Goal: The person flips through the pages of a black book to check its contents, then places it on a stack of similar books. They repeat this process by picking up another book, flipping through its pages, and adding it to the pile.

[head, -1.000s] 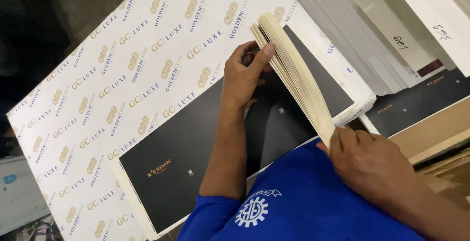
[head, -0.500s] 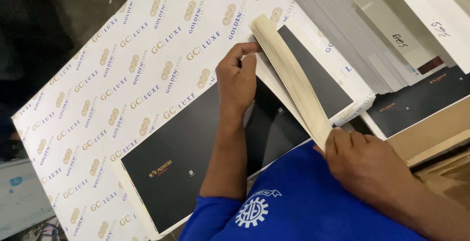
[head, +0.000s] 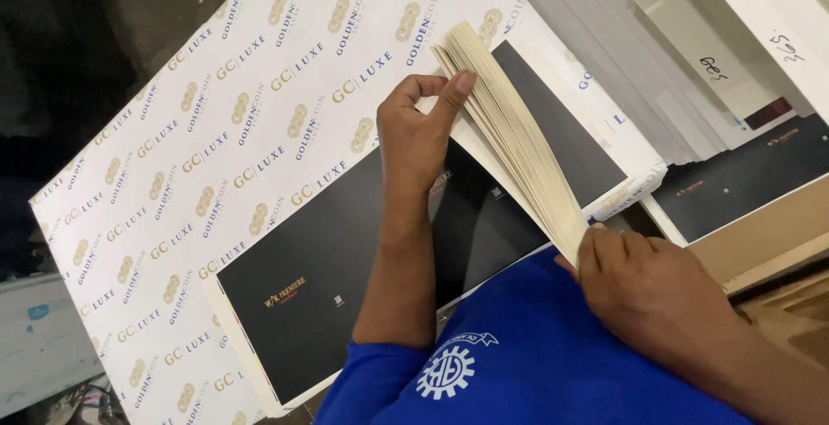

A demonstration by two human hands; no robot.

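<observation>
A: What are the hands doing?

B: The left hand [head: 420,136] pinches the far end of a cream stack of sheets [head: 509,136], thumb pressed on its top edge, fingers curled behind. The right hand [head: 643,291] clamps the near end of the same stack, fingers laid over the lower corner. So both hands are closed on the stack, one at each end.

A: How does the stack sit?

B: It stands on edge, slanting from upper left to lower right, with the sheet edges fanned slightly near the left thumb.

A: What lies under it?

B: A black sheet [head: 345,278] with small gold print, flat below the left forearm. That rests on a large white printed sheet [head: 216,157] covered with a repeating gold and blue pattern.

A: And farther out?

B: A blue shirt [head: 535,373] with a white emblem fills the bottom edge. To the upper right are piles of white boards [head: 639,71], and another black sheet [head: 743,179] lies on a pale tray-like edge just beside the right hand.
</observation>
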